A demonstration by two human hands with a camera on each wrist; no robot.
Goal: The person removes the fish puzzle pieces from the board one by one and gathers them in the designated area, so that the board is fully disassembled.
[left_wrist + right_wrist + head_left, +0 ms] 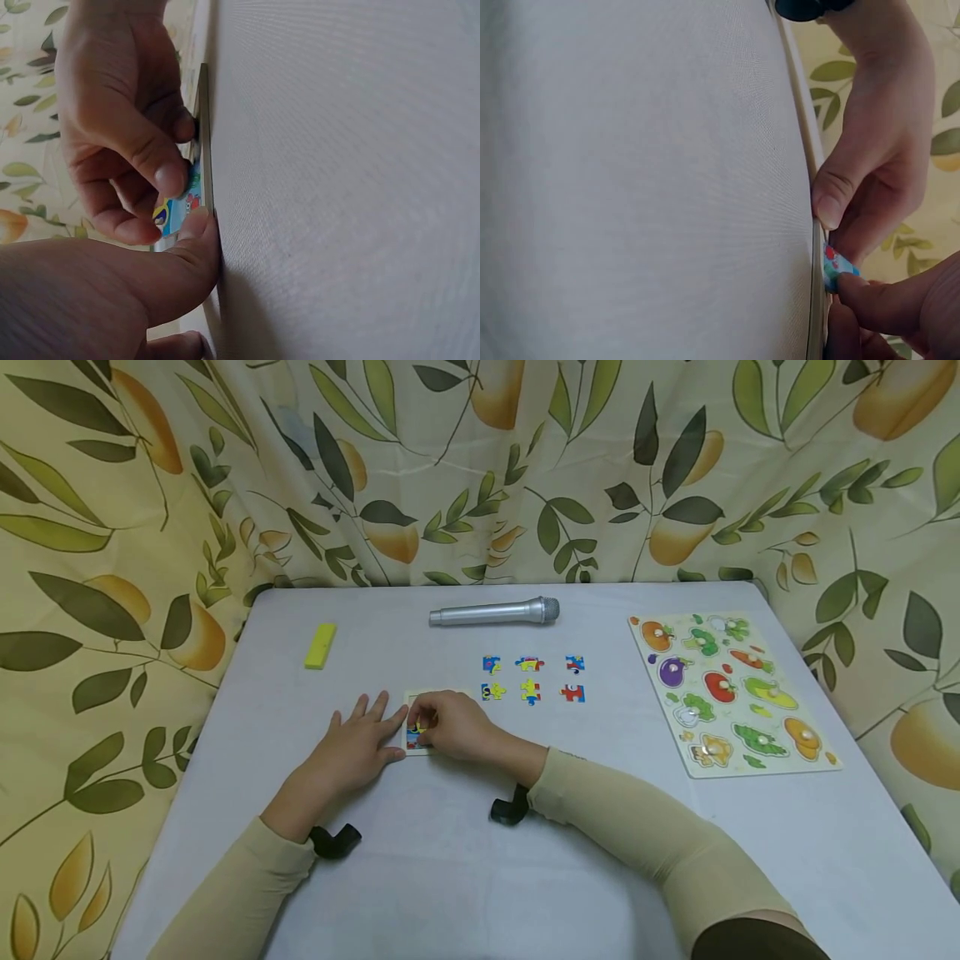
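Left hand, fingers apart, touches the tray; right hand pinches a puzzle piece there, progress mostly hidden; six loose pieces, farther right, apparently remain.

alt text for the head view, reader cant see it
The right hand works at a puzzle tray on a white table while the left hand touches the tray's left edge. Six loose pieces and a microphone lie beyond, a yellow block at left, a vegetable board at right.
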